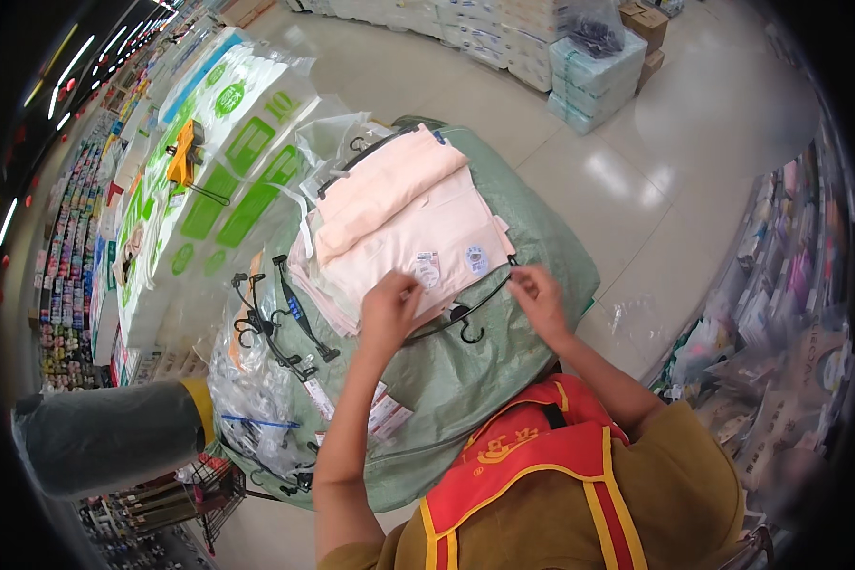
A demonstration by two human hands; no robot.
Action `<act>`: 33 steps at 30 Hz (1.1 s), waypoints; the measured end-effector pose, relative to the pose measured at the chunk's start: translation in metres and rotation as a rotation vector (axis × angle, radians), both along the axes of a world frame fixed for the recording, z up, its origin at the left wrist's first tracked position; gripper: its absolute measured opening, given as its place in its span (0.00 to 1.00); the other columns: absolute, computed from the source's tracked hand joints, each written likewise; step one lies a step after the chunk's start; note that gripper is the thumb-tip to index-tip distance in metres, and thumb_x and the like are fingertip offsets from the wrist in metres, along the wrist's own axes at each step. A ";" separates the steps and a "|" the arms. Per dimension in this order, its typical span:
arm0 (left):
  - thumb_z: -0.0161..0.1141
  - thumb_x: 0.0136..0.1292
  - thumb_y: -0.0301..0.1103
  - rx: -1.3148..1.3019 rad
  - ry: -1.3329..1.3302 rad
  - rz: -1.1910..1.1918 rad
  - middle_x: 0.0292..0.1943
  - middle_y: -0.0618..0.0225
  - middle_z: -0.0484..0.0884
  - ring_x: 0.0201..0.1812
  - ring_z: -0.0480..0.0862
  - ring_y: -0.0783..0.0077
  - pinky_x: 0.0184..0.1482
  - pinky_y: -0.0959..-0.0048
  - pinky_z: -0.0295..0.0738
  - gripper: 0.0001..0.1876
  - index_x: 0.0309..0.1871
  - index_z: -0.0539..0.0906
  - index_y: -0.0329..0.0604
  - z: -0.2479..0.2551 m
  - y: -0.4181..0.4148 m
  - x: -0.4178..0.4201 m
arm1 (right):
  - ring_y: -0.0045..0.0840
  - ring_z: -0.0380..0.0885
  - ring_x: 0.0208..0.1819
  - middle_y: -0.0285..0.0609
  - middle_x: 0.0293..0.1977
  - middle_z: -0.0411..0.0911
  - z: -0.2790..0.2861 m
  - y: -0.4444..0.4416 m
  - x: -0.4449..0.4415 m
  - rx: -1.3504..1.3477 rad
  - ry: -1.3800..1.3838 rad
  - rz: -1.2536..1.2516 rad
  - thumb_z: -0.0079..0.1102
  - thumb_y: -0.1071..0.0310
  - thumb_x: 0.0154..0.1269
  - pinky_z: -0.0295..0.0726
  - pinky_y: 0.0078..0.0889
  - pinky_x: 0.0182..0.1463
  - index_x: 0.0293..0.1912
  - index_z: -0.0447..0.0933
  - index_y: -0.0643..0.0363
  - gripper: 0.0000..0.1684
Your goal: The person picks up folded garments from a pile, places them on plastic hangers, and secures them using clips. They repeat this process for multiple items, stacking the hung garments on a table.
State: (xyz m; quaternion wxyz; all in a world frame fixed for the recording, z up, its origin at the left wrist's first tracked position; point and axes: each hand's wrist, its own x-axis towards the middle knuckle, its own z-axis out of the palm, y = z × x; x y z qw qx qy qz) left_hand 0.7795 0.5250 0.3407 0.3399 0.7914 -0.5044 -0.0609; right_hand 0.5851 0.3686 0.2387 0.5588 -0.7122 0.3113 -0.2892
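Note:
A stack of pale pink folded garments lies on a stuffed green woven sack. The top one bears a printed tag and a round sticker. A black clip hanger runs along the stack's near edge, its hook pointing towards me. My right hand pinches the hanger's right end, by the clip at the garment's corner. Above the near-left part of the garment is my left hand, fingers curled together; whether it grips cloth is hidden. The hanger's left end disappears behind this hand and wrist.
Loose black hangers, clear plastic wrapping and paper tags lie on the sack's left. White-green packages hold a yellow tool. A dark roll juts out lower left. Shelves stand right.

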 end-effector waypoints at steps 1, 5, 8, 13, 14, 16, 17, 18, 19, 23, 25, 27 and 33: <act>0.60 0.56 0.28 0.046 0.074 -0.083 0.32 0.59 0.78 0.32 0.80 0.54 0.34 0.64 0.75 0.05 0.34 0.79 0.38 0.005 -0.026 -0.007 | 0.24 0.77 0.30 0.41 0.35 0.75 0.000 -0.012 0.003 -0.064 -0.008 -0.052 0.63 0.68 0.59 0.77 0.25 0.34 0.44 0.76 0.62 0.14; 0.57 0.54 0.27 0.143 -0.183 -0.483 0.37 0.62 0.78 0.38 0.81 0.58 0.38 0.65 0.76 0.06 0.36 0.80 0.40 -0.028 -0.105 -0.009 | 0.31 0.78 0.30 0.45 0.37 0.72 -0.023 -0.031 0.004 -0.232 0.116 0.009 0.64 0.70 0.58 0.77 0.31 0.36 0.44 0.75 0.63 0.14; 0.54 0.54 0.28 0.266 -0.296 -0.617 0.38 0.63 0.78 0.38 0.81 0.59 0.39 0.65 0.77 0.08 0.37 0.81 0.42 -0.061 -0.139 -0.004 | 0.32 0.78 0.30 0.45 0.37 0.73 -0.032 -0.036 0.005 -0.230 0.097 0.067 0.63 0.72 0.57 0.77 0.32 0.36 0.44 0.74 0.63 0.14; 0.52 0.56 0.29 0.482 -0.375 -0.711 0.40 0.61 0.77 0.38 0.82 0.58 0.38 0.63 0.77 0.08 0.35 0.82 0.43 -0.071 -0.161 -0.008 | 0.22 0.79 0.31 0.41 0.35 0.78 -0.041 -0.042 0.001 0.263 -0.054 0.126 0.62 0.71 0.61 0.76 0.24 0.34 0.42 0.74 0.64 0.11; 0.53 0.55 0.30 0.515 -0.380 -0.714 0.40 0.61 0.77 0.38 0.82 0.58 0.38 0.63 0.77 0.08 0.34 0.82 0.43 -0.069 -0.164 -0.009 | 0.20 0.79 0.32 0.39 0.35 0.78 -0.041 -0.043 0.000 0.473 -0.112 0.155 0.61 0.70 0.62 0.76 0.22 0.33 0.42 0.74 0.64 0.11; 0.54 0.55 0.30 0.582 -0.389 -0.717 0.39 0.60 0.76 0.38 0.82 0.58 0.38 0.63 0.77 0.07 0.33 0.82 0.44 -0.066 -0.169 -0.008 | 0.17 0.78 0.34 0.38 0.36 0.78 -0.044 -0.046 -0.002 0.582 -0.143 0.192 0.60 0.70 0.63 0.77 0.20 0.36 0.42 0.74 0.64 0.10; 0.55 0.54 0.30 0.584 -0.366 -0.718 0.39 0.60 0.76 0.37 0.82 0.58 0.38 0.63 0.77 0.06 0.33 0.82 0.44 -0.065 -0.170 -0.007 | 0.16 0.78 0.35 0.37 0.36 0.77 -0.045 -0.048 -0.003 0.635 -0.159 0.210 0.59 0.70 0.64 0.77 0.19 0.37 0.42 0.74 0.64 0.09; 0.57 0.53 0.30 0.586 -0.344 -0.719 0.39 0.61 0.76 0.37 0.81 0.57 0.38 0.63 0.76 0.06 0.33 0.82 0.44 -0.063 -0.171 -0.007 | 0.16 0.78 0.35 0.37 0.36 0.77 -0.048 -0.049 -0.004 0.660 -0.166 0.215 0.59 0.70 0.64 0.77 0.18 0.37 0.42 0.74 0.64 0.09; 0.58 0.53 0.29 0.588 -0.321 -0.719 0.38 0.61 0.76 0.37 0.81 0.57 0.39 0.62 0.76 0.06 0.33 0.82 0.44 -0.062 -0.172 -0.006 | 0.16 0.78 0.35 0.36 0.35 0.78 -0.052 -0.049 -0.004 0.685 -0.174 0.220 0.59 0.69 0.64 0.77 0.18 0.37 0.42 0.75 0.64 0.09; 0.62 0.49 0.27 0.536 -0.167 -0.820 0.35 0.61 0.79 0.36 0.81 0.57 0.39 0.63 0.75 0.08 0.35 0.84 0.43 -0.067 -0.177 0.003 | 0.14 0.77 0.33 0.33 0.32 0.78 -0.046 -0.048 -0.003 0.736 -0.187 0.212 0.60 0.67 0.65 0.76 0.17 0.36 0.41 0.76 0.62 0.09; 0.63 0.49 0.26 0.491 -0.085 -0.840 0.32 0.60 0.80 0.36 0.81 0.57 0.40 0.63 0.75 0.08 0.35 0.85 0.43 -0.069 -0.179 0.007 | 0.13 0.76 0.30 0.33 0.29 0.78 -0.044 -0.048 -0.003 0.718 -0.154 0.209 0.61 0.65 0.64 0.74 0.16 0.34 0.39 0.77 0.63 0.10; 0.63 0.50 0.26 0.476 -0.016 -0.831 0.30 0.59 0.81 0.36 0.81 0.57 0.39 0.64 0.75 0.08 0.36 0.85 0.42 -0.069 -0.182 0.009 | 0.12 0.76 0.29 0.32 0.28 0.78 -0.044 -0.048 -0.003 0.696 -0.133 0.205 0.61 0.64 0.64 0.73 0.15 0.32 0.38 0.78 0.63 0.11; 0.65 0.49 0.27 0.500 0.073 -0.796 0.31 0.57 0.81 0.36 0.81 0.56 0.40 0.65 0.75 0.08 0.34 0.85 0.40 -0.068 -0.183 0.009 | 0.13 0.75 0.29 0.31 0.26 0.78 -0.045 -0.047 -0.002 0.695 -0.121 0.193 0.62 0.63 0.63 0.72 0.15 0.33 0.36 0.78 0.62 0.10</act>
